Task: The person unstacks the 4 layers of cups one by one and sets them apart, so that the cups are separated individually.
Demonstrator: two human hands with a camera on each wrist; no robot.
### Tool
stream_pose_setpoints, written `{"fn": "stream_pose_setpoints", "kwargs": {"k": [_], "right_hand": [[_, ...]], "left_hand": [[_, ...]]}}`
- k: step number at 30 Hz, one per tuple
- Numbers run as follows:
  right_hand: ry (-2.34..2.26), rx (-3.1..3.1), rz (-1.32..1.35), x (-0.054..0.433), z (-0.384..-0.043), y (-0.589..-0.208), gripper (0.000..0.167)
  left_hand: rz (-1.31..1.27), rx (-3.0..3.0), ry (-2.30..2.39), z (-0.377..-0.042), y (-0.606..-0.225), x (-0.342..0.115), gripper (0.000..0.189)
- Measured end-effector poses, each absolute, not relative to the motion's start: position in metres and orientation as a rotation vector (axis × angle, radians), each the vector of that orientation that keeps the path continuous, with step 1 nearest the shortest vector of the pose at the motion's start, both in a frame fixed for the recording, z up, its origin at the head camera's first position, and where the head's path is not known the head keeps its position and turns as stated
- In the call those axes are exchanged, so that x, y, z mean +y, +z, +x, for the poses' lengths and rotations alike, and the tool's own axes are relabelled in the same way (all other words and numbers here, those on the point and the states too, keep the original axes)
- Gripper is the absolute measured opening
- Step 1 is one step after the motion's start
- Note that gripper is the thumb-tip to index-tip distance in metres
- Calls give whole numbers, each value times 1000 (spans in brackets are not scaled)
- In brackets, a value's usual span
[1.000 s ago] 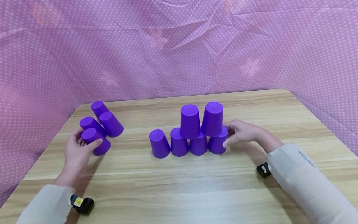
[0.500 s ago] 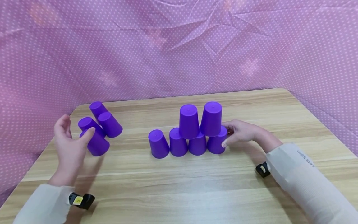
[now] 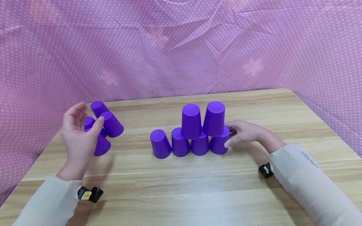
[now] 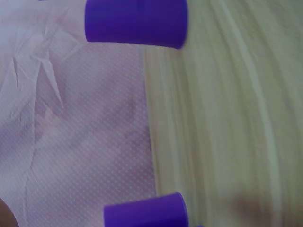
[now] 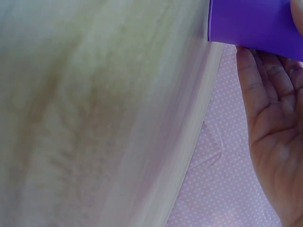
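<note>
Upside-down purple cups make up everything the hands are near. My left hand [image 3: 79,135] is raised over the left group, its thumb and fingers spread apart and holding nothing. It partly hides the nearest cup [image 3: 102,146] and the cup behind it [image 3: 89,122]. My right hand [image 3: 244,133] holds the right end cup [image 3: 219,142] of a bottom row, thumb in front and fingers behind; the right wrist view shows the fingers along that cup [image 5: 255,26]. Two upper cups, a left one [image 3: 191,121] and a right one [image 3: 214,119], straddle the row's gaps.
Two more cups of the left group, a far one [image 3: 98,108] and a right one [image 3: 112,125], stand close together. The row's left end cup [image 3: 160,144] has nothing on it. A pink dotted cloth [image 3: 181,56] hangs behind the wooden table [image 3: 181,188].
My left hand let go of the nearest left cup, drew back to the left, then moved forward and right over that group. The right hand and the stacked cups stay put.
</note>
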State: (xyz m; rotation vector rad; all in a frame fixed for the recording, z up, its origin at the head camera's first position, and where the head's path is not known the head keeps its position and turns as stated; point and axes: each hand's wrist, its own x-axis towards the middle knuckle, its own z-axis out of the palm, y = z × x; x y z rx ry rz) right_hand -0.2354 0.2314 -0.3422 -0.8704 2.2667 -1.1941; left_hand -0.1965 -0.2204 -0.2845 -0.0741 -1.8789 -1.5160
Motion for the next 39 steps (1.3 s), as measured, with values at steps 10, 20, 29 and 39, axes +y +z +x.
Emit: {"fn": "stream_pose_setpoints", "kwargs": {"k": [10,20,29,39], "right_hand": [[-1189,2273,-883,232,-235,-343,55],[-1210,2256,-884,232,-235,-344,52],[-1207,2253,-883,231,-235,-343,51],[-1224,2249,-884,232,-237,-344,53]], "left_hand": [[-424,-1719,-1771,-191,-273,-184,46],[-432,-1961,-1765,-178,-264,-150,46],[-435,-2241,-1812,-177,-268,-131,53],[-536,-2416,-1957,-190,-282,-118,58]]}}
